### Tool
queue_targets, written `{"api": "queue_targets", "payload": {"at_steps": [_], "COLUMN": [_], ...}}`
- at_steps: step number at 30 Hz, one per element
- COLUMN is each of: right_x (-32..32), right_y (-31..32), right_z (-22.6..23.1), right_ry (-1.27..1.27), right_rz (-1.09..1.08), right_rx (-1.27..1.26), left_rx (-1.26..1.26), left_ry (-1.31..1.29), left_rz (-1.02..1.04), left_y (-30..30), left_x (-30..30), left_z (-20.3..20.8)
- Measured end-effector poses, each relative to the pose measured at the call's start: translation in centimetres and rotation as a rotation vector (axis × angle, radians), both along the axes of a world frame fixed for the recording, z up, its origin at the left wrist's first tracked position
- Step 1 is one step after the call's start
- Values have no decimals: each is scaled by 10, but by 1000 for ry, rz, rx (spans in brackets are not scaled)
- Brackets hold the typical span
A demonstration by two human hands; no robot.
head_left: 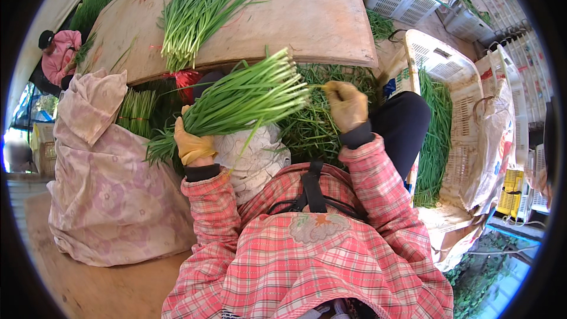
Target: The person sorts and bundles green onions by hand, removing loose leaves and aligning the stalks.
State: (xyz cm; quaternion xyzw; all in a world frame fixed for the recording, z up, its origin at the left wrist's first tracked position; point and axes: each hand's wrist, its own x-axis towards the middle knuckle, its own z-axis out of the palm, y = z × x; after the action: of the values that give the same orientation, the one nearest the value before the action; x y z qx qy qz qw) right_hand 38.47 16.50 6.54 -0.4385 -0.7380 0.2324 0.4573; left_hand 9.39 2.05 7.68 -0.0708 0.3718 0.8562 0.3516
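My left hand, in a yellowish glove, is closed around the leafy end of a bunch of garlic chives. The bunch slants over my lap, its pale cut stems pointing up and to the right. Just right of the stem ends, my right hand, gloved too, pinches a thin yellowish leaf that reaches toward the bunch. Beneath the bunch, loose green leaves are heaped between my knees, beside a pale patterned cloth.
Ahead is a wooden board bearing a pile of chives. A flowered cloth sack stands left, near a tied bunch. To my right is a white plastic crate holding chives. A person in pink sits far left.
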Motion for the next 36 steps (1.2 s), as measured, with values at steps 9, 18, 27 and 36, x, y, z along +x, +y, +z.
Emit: {"api": "queue_targets", "payload": {"at_steps": [9, 18, 27, 36], "right_x": [-22, 16, -29, 35], "right_y": [-21, 14, -20, 3], "right_z": [28, -9, -3, -14], "right_ry": [-85, -57, 633, 402], "right_rz": [164, -306, 491, 239], "right_rx": [-496, -215, -832, -770], "left_rx": [-67, -265, -196, -67], "left_ry": [3, 708, 583, 223], "left_rz": [-23, -194, -195, -89], "left_y": [7, -18, -12, -12], "left_x": [7, -30, -41, -29], "left_z": [-8, -54, -70, -53]}}
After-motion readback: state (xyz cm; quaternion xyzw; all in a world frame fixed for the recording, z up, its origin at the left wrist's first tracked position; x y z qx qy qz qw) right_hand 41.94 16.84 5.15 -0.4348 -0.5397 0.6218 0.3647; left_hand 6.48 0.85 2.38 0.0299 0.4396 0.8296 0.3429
